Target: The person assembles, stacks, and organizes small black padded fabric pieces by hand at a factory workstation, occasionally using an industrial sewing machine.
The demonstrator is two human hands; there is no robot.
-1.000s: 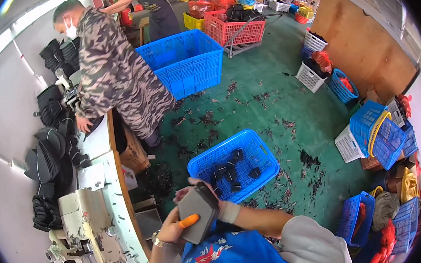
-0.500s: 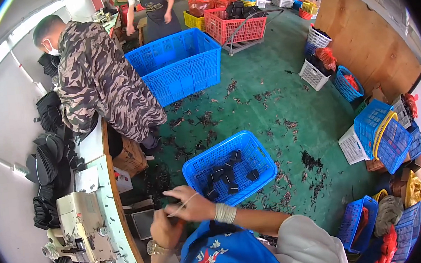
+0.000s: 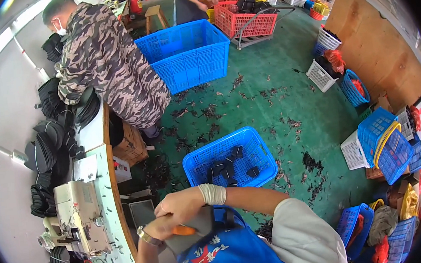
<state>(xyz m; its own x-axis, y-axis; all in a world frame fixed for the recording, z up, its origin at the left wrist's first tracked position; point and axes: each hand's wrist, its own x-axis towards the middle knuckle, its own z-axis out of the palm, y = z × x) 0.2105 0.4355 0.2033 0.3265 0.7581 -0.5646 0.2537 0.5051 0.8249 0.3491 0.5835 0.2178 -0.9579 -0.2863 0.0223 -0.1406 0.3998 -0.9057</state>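
Observation:
My left hand, with a watch on its wrist, is closed at the edge of some flat dark-grey pieces held against my apron. A small orange object sticks out beside its fingers; its kind is too blurred to tell. Over them my right hand is closed with its fingers curled toward the left hand; what it grips is hidden. Several pale bands circle the right wrist. Just beyond my hands, a blue basket on the floor holds several black bundles.
On the left, a sewing machine stands on a workbench with black pieces stacked behind. A person in camouflage works farther along it. A large blue crate and red crate stand ahead. Baskets line the right; scraps litter the floor.
The band stretched between my hands is out of sight now. My hands have come together, and grey pieces show under them. The person at the back has moved right toward the red crate.

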